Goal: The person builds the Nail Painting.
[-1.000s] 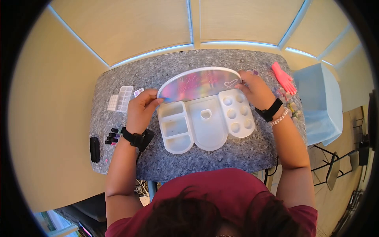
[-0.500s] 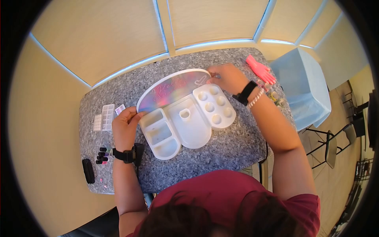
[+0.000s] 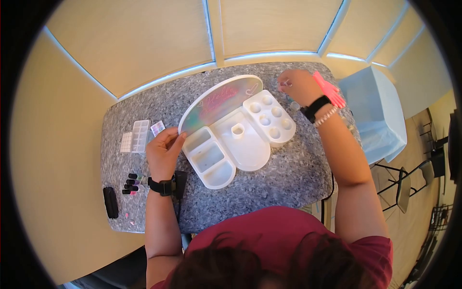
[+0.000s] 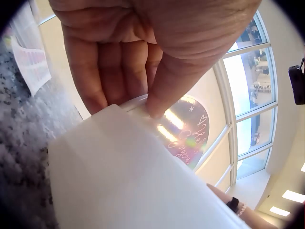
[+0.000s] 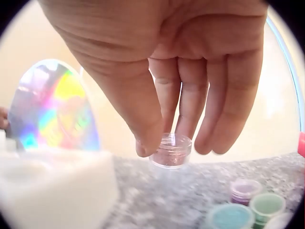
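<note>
A white desktop organizer (image 3: 248, 156) with molded compartments stands on the table. Along its back rises a rounded holographic panel (image 3: 224, 98) with pink lettering and a heart. My left hand (image 3: 162, 154) pinches the panel's left end, its thumb on the shiny face and the fingers behind, as the left wrist view shows. Beyond the organizer's right end is my right hand (image 3: 301, 89). In the right wrist view it pinches a small clear jar (image 5: 172, 152) of pinkish glitter between thumb and fingers, close over the tabletop.
Small jars, one of them teal (image 5: 231, 218), sit below my right hand. A pink model hand (image 3: 329, 89) lies behind it. On the left are a divided white box (image 3: 140, 136), several black-capped bottles (image 3: 132, 183) and a black case (image 3: 110, 202). Light blue cloth (image 3: 373, 113) drapes something at right.
My right hand has left the panel's right end, moved right and taken hold of the small jar. My left hand stays at the panel's left end. The head view has shifted.
</note>
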Available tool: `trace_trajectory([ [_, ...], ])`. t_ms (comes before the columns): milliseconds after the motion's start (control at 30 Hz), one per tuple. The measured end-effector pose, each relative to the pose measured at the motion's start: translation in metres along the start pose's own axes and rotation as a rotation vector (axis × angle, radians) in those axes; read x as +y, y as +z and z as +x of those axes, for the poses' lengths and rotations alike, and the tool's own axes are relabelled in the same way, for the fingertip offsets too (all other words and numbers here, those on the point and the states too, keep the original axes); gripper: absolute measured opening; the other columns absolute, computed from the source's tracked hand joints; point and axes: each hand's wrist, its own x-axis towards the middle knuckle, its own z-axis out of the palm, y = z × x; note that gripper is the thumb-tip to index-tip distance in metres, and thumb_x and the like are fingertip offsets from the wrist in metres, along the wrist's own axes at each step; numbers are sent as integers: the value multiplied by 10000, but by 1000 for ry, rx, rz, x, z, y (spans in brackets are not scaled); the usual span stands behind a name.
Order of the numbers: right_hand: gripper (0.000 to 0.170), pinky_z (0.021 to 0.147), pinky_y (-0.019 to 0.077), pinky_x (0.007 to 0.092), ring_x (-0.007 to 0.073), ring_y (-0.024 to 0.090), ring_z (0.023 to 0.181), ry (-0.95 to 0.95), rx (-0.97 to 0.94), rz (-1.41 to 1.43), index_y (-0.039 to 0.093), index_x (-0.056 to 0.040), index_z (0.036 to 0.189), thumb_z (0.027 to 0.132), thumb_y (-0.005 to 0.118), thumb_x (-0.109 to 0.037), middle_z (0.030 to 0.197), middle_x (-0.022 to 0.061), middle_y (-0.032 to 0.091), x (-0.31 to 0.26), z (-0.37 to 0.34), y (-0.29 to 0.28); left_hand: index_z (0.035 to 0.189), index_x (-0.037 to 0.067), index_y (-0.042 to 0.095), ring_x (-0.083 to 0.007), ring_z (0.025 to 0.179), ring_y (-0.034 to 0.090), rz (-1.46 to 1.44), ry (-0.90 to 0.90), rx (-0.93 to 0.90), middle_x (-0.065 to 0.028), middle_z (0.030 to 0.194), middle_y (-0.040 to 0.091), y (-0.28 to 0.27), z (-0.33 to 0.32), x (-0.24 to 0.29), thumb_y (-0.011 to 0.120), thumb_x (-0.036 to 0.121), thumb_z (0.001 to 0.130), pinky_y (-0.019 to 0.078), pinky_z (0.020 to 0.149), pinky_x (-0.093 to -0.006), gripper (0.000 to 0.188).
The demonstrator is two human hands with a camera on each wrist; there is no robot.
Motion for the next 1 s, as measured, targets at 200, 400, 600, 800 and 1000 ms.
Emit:
trace_trajectory([
  [200, 152, 831, 631, 381, 281, 787, 901, -142, -171, 205, 835, -30, 1029, 881, 854, -61, 1025, 148, 806, -76, -30, -2, 1339, -41, 723, -118, 1110, 738, -78, 20, -16, -93, 1242, 797, 7, -1, 6, 739, 14, 1070, 581, 974, -277, 275],
  [400, 138, 884, 615, 430, 344, 768, 958, -269, -158, 40, 839, -31, 991, 865, 854, -84, 1052, 174, 807, -88, -24, 17, 1401, -34, 700, -141, 1145, 742, -144, -39, -21, -98, 1267, 794, 16, -4, 42, 711, 91, 1105, 572, 1025, -306, 322],
  [600, 167, 859, 618, 411, 309, 787, 926, -291, -176, 112, 850, -29, 1035, 887, 850, -107, 1066, 150, 827, -77, -19, -4, 1406, -27, 707, -135, 1111, 744, -167, -102, -31, -95, 1244, 802, 20, 4, 46, 731, 87, 1085, 578, 991, -302, 341],
  [800, 282, 889, 621, 411, 298, 806, 998, 250, -138, -165, 873, -80, 1049, 825, 920, -243, 998, 149, 839, 29, 12, -23, 1354, -11, 749, -120, 1048, 744, -235, -66, 12, -82, 1186, 812, 28, 3, 38, 737, 82, 1080, 581, 939, -288, 289],
  [1000, 309, 902, 639, 387, 297, 815, 974, 230, -89, -87, 869, -79, 1112, 831, 924, -195, 1076, 143, 847, 75, 10, 4, 1402, 18, 738, -119, 1081, 731, -260, -72, -4, -66, 1215, 806, 19, 2, 17, 728, 99, 1094, 563, 983, -298, 319],
])
